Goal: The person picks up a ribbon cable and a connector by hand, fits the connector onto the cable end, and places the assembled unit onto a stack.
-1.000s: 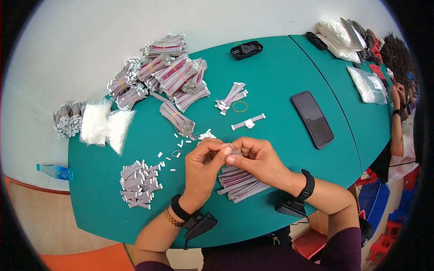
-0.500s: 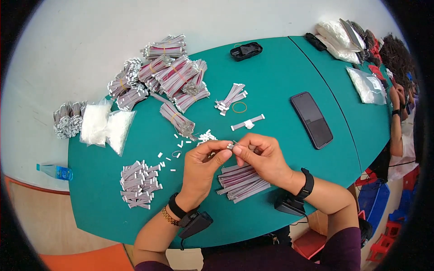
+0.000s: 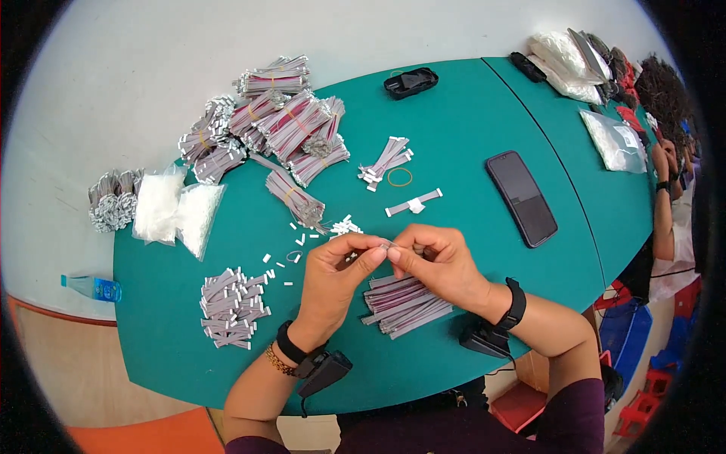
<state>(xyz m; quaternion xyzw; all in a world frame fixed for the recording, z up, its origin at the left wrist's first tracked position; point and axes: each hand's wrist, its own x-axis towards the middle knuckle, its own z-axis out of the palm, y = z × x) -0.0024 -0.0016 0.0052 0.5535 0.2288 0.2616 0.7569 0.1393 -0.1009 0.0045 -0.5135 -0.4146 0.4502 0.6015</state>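
Observation:
Over the middle of the green table, my left hand (image 3: 333,274) and my right hand (image 3: 439,261) meet fingertip to fingertip. Both pinch a small grey ribbon cable (image 3: 388,245) by its end; fingers cover most of it. Under my right hand lies a row of grey and purple ribbon cables (image 3: 401,306). Beyond my left hand, small white connector housings (image 3: 344,227) sit in a loose heap, with several more scattered leftward. A pile of short cables with white ends (image 3: 233,309) rests left of my left hand.
Bundled cables (image 3: 295,125) are stacked at the far left, beside clear bags of white parts (image 3: 159,208). A bottle (image 3: 92,287) lies at the left edge. A phone (image 3: 522,198) and a black case (image 3: 411,83) are on the right and far side. A co-worker's arm (image 3: 663,204) shows far right.
My hands have stayed almost in place. The fingertips have closed together more over the cable end, so less of it shows.

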